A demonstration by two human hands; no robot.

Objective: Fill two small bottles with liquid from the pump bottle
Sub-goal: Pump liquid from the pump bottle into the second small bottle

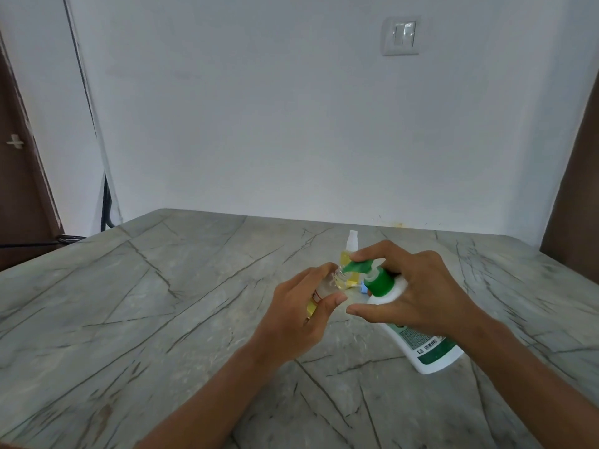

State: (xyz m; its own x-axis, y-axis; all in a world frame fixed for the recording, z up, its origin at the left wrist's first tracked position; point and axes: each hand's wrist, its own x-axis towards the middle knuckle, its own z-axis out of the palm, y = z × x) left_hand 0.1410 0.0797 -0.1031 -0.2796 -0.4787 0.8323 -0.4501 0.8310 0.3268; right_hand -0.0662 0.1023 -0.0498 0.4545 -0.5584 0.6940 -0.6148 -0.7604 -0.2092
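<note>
**Forearms reach in from the near edge; left hand and right hand bring a small bottle and a pump bottle together, mouth to nozzle**

White pump bottle with a green collar, right of centre, leaning; its long axis runs from the base, near and right and low over the table, up to the green pump head, farther away and left; the nozzle points left, at the small bottle's open mouth. The right hand's fingers curl round the bottle's shoulder; the forefinger lies on top of the pump head; the thumb stretches left beneath it. The left hand grips the small clear bottle, fingers curled behind it and thumb across the near side; that bottle tilts, mouth up and right, with yellow liquid in its lower part. Just behind them a second small bottle stands upright on the table, yellow inside, white spray top on. A little blue piece shows between the hands; what it is cannot be told. The table is grey, veined like stone; behind it is a pale wall with a light switch high on the right.
</note>
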